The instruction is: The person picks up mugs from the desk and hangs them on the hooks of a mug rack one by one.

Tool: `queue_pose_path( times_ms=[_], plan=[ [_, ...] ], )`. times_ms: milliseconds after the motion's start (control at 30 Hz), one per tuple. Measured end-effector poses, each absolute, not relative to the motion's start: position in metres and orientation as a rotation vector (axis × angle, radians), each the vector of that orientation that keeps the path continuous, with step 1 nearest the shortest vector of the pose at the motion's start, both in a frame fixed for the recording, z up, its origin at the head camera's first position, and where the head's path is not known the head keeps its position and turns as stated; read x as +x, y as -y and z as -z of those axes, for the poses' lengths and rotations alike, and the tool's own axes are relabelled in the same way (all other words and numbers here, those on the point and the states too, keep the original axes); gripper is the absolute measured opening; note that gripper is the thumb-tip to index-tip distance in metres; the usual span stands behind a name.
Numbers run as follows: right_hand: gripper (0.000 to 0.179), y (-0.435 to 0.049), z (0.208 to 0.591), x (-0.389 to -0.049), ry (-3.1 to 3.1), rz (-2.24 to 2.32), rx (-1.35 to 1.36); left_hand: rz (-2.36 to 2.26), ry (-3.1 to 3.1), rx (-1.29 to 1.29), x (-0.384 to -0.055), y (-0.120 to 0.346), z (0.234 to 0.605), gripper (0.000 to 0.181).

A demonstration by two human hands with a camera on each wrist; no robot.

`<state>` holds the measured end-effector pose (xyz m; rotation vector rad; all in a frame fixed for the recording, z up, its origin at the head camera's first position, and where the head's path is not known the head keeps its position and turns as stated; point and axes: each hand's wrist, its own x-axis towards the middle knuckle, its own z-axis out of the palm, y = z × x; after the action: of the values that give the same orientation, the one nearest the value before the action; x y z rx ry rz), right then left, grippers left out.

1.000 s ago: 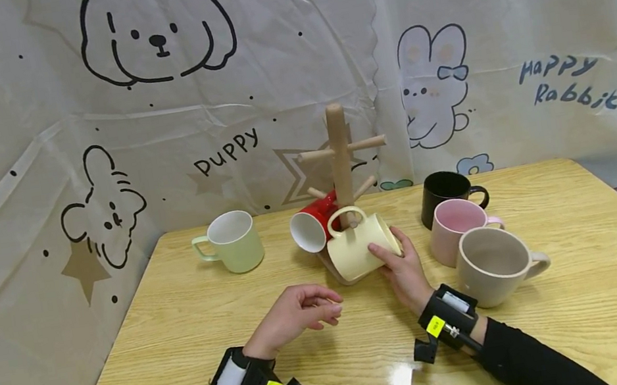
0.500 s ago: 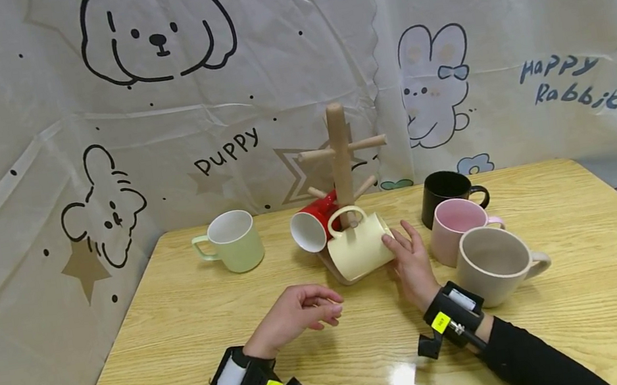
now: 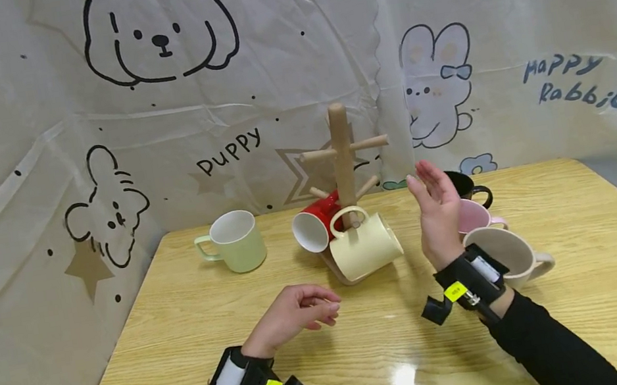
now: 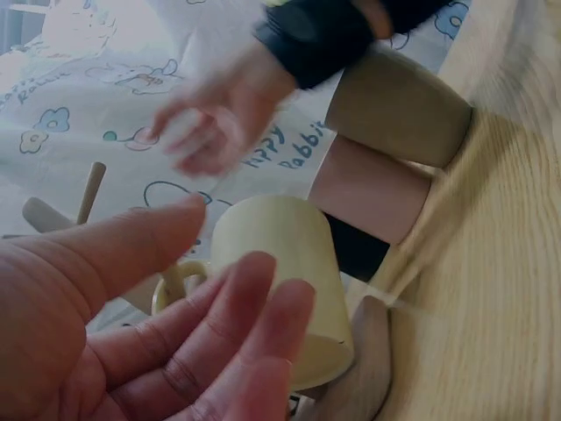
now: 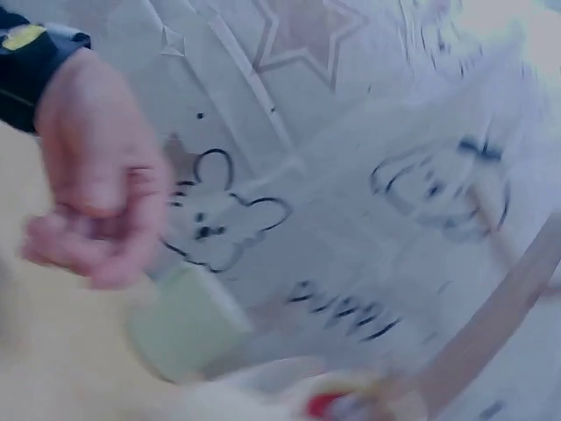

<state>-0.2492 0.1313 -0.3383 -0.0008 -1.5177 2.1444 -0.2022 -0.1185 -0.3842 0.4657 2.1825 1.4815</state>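
Note:
A pale yellow mug (image 3: 366, 247) hangs tilted by its handle on a lower peg of the wooden mug tree (image 3: 344, 167). Behind it to the left, a red mug (image 3: 313, 226) lies sideways on the same stand, its mouth facing front left. My right hand (image 3: 438, 213) is raised to the right of the yellow mug, apart from it, with fingers extended and nothing held. My left hand (image 3: 297, 314) hovers over the table in front of the stand, fingers loosely bent and holding nothing. In the left wrist view the yellow mug (image 4: 276, 254) shows beyond my left fingers (image 4: 232, 307).
A light green mug (image 3: 240, 246) stands at the back left of the wooden table (image 3: 187, 343). On the right, a black mug (image 3: 461, 184), a pink mug (image 3: 473, 216) and a large beige mug (image 3: 509, 252) stand close together, partly behind my right hand and wrist. A printed cloth hangs behind.
My right hand has let go of the yellow mug and moved up and right, away from it. The mug stays on its peg. The left hand has hardly moved.

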Motion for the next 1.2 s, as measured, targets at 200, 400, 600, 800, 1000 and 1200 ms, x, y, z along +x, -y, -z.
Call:
queue_pose_path(
  times_ms=[200,400,600,800,1000,1200],
  plan=[
    [0.037,-0.139,0.270,-0.245,1.980,-1.686,0.310,-1.413,-2.250,0.481,-0.199,0.122,0.378,0.031],
    [0.056,-0.138,0.211,-0.262,2.577,-0.874,0.604,-1.393,-2.234,0.513,-0.200,0.122,0.379,0.027],
    [0.070,-0.131,0.187,-0.301,2.875,-0.692,0.780,-1.374,-2.199,0.511,-0.201,0.121,0.381,0.025],
    [0.053,-0.129,0.185,-0.331,2.906,-1.138,0.940,-1.373,-2.168,0.504,-0.201,0.118,0.385,0.025],
    [0.042,-0.132,0.184,-0.349,2.866,-1.463,1.008,-1.359,-2.153,0.521,-0.202,0.117,0.387,0.026],
    [0.036,-0.134,0.193,-0.357,2.828,-1.718,1.121,-1.363,-2.133,0.510,-0.202,0.118,0.388,0.026]
  ],
)
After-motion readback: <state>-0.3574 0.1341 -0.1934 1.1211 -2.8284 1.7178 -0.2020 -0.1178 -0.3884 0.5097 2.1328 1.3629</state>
